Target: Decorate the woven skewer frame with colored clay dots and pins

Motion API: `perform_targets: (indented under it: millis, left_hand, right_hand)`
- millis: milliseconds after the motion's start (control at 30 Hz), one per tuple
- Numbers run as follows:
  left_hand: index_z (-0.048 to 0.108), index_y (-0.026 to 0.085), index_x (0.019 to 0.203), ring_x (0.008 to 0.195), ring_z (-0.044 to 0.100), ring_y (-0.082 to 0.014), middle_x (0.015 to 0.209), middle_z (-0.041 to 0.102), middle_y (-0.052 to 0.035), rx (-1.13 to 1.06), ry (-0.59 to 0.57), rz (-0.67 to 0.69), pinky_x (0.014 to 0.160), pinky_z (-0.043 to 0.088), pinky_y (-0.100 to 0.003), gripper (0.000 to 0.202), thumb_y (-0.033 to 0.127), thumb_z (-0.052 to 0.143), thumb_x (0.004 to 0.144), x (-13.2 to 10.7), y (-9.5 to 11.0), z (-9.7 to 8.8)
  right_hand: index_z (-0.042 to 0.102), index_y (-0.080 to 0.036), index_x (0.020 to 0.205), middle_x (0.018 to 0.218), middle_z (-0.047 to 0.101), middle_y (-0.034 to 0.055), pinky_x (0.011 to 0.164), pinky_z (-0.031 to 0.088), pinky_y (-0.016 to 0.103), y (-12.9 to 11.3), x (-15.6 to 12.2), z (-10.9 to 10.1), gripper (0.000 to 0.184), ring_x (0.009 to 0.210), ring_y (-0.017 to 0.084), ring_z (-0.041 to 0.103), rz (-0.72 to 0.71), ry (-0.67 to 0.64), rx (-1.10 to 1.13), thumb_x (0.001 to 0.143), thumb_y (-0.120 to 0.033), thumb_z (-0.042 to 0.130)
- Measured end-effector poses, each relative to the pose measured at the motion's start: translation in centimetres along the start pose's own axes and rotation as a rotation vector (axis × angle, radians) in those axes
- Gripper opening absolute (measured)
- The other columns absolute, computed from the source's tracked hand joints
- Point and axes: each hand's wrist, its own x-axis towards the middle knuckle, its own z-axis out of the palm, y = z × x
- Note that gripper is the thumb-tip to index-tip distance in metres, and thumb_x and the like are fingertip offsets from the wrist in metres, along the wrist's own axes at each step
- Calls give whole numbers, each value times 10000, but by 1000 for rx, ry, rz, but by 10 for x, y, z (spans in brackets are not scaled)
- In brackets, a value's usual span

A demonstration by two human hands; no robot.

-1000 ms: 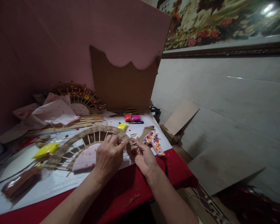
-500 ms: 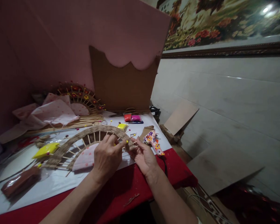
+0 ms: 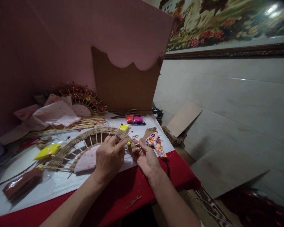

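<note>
A half-round fan (image 3: 92,135) of wooden sticks and woven twine bands leans over the table, its small centre covered in pink dotted cloth (image 3: 86,160). Small yellow and dark red balls cap its stick ends. My left hand (image 3: 110,157) is closed over the fan's right part, index finger reaching to the outer band; a yellow speck shows by its fingers, but what they grip is hidden. At the fan's right end, my right hand (image 3: 145,159) pinches a stick end and the band between thumb and fingers. A yellow ball (image 3: 129,143) sits between the hands.
Yellow clay packs (image 3: 47,152) and a brown clay pack (image 3: 23,184) lie left. Behind are a decorated fan (image 3: 87,98), scissors (image 3: 126,113) and red and magenta packs (image 3: 138,119). A flower-patterned glue gun (image 3: 157,145) lies right, near the red table edge (image 3: 184,173).
My left index finger has stretched slightly further right along the band, towards the yellow ball. My right hand keeps its pinch, and the fan stays nearly in place.
</note>
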Motion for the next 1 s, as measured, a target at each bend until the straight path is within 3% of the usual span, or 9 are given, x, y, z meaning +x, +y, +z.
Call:
perform_targets:
  millis: [200,667,833,1000]
  left_hand:
    - [680,185,811,693,465,-173,665,508,-31,-161,-40,-50,573,367,-258,141,175,540,826,0,0,9]
    - [669,192,744,710,466,-177,685,531,-38,-149,-71,-40,590,382,-258,175,168,526,843,3,2,14]
    - [675,186,848,700,474,-165,696,535,-32,-221,-27,-91,589,390,-250,163,187,512,856,1,-2,16]
    - [675,174,754,688,470,-166,676,517,-29,-213,-52,-99,582,383,-252,156,175,543,836,1,-1,15]
  right_hand:
    - [672,-109,756,710,694,63,626,530,219,-1,-2,3,122,633,117,630,-3,-3,3,808,-200,608]
    - [686,-124,757,716,699,41,589,510,204,0,-2,1,96,612,108,615,-18,-21,7,785,-184,617]
    - [680,-110,764,731,698,60,629,516,229,1,0,0,110,639,121,625,-14,-12,5,793,-189,608]
    - [677,-105,761,706,688,60,571,502,209,1,1,-1,123,612,112,615,-14,3,17,813,-162,580]
